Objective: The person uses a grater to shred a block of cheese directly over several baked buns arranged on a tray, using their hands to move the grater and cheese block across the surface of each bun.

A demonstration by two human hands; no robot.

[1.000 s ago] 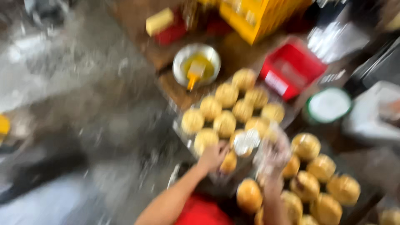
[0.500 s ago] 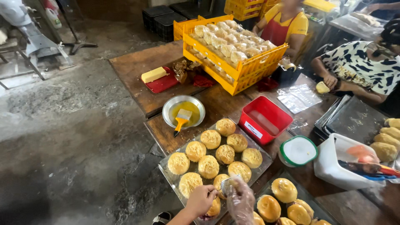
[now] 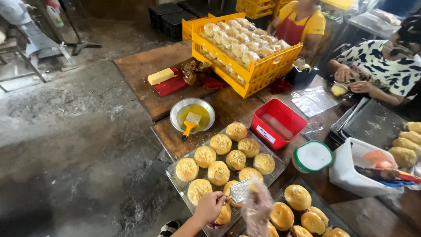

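at the near edge of the wooden table [image 3: 144, 70], over a metal tray [image 3: 175, 175] of cheese-topped buns [image 3: 218, 172], the left hand [image 3: 209, 207] is closed around the handle of a small metal grater [image 3: 240, 190], and the right hand [image 3: 256, 210], in a thin clear glove, sits just beside the grater's face; it is too blurred to tell whether it pinches a piece of cheese or is only cupped there. the two hands are close together, above the bun nearest the tray's front corner.

the gloved fingertips look very near the grating surface, so a slip there could catch the glove or the skin under it. the tray seems to overhang the table edge toward the person, so a downward push might tip it. shavings could fall past the bun onto the tray or floor. the bowl of yellow glaze [image 3: 193, 115] with its brush [image 3: 190, 124] and the red tub [image 3: 278, 124] stand well apart.
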